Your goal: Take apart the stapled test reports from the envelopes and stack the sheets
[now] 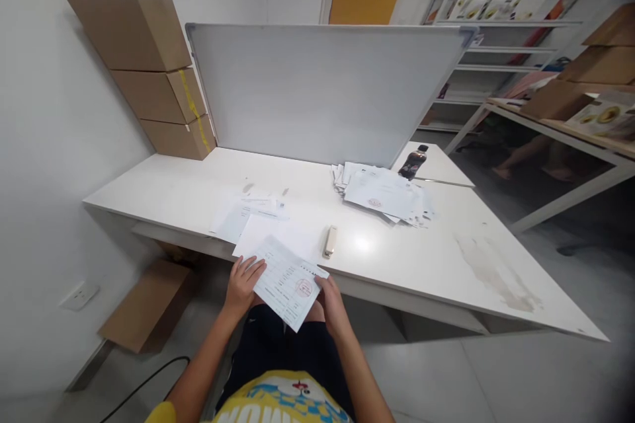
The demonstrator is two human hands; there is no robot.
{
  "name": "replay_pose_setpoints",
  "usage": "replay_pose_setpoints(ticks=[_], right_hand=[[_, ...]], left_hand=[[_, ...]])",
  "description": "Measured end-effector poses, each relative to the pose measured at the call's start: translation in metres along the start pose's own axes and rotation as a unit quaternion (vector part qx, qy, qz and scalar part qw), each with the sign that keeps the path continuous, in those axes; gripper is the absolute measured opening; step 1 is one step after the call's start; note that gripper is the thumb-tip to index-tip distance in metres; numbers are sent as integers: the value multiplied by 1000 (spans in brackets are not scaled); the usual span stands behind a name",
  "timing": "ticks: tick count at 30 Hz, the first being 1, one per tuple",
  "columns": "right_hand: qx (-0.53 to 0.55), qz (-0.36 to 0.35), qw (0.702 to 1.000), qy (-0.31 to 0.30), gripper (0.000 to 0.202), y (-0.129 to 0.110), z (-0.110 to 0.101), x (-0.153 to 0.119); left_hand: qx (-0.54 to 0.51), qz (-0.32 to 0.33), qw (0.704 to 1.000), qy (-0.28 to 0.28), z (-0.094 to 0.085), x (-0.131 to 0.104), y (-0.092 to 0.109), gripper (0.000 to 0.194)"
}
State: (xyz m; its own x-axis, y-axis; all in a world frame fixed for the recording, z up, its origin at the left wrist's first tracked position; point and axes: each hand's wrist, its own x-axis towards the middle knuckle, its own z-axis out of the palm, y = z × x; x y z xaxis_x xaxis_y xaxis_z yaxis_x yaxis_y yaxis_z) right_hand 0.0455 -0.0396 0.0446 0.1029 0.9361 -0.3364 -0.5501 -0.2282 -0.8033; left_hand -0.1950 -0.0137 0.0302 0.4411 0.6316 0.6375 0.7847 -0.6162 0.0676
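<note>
Between my two hands is a printed paper sheet (pixel 285 284) with a red round stamp, held tilted over the table's front edge. My left hand (pixel 243 284) grips its left edge, fingers on top. At the right corner, my right hand (pixel 330 301) pinches the sheet, its thumb on top and the other fingers mostly hidden beneath. Just beyond it, a blank white sheet (pixel 253 231) and some printed papers (pixel 231 221) lie on the table. A small cream stapler (pixel 330 241) rests to the right of these sheets.
A messy pile of stamped papers (pixel 381 192) lies at the back right of the white table (pixel 426 264), beside a dark drink bottle (pixel 413 162). A whiteboard (pixel 322 92) stands along the back. Stacked cardboard boxes (pixel 163 89) are at the left. Another person's legs (pixel 526 158) show at right.
</note>
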Motion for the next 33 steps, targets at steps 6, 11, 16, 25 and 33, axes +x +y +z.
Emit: replay_pose_setpoints(ticks=[6, 11, 16, 25, 33], right_hand=[[32, -22, 999, 27, 36, 4, 6, 4], [43, -3, 998, 41, 43, 5, 4, 9], [27, -28, 997, 69, 40, 2, -1, 6], [-2, -78, 984, 159, 45, -1, -52, -17], [15, -102, 974, 203, 46, -1, -80, -34]], left_hand=[[-1, 21, 1000, -13, 3, 1, 4, 40], [37, -10, 998, -44, 10, 1, 3, 46], [70, -70, 994, -35, 17, 0, -9, 54], [72, -130, 989, 26, 20, 14, -34, 33], [-48, -113, 988, 92, 1, 43, -35, 36]])
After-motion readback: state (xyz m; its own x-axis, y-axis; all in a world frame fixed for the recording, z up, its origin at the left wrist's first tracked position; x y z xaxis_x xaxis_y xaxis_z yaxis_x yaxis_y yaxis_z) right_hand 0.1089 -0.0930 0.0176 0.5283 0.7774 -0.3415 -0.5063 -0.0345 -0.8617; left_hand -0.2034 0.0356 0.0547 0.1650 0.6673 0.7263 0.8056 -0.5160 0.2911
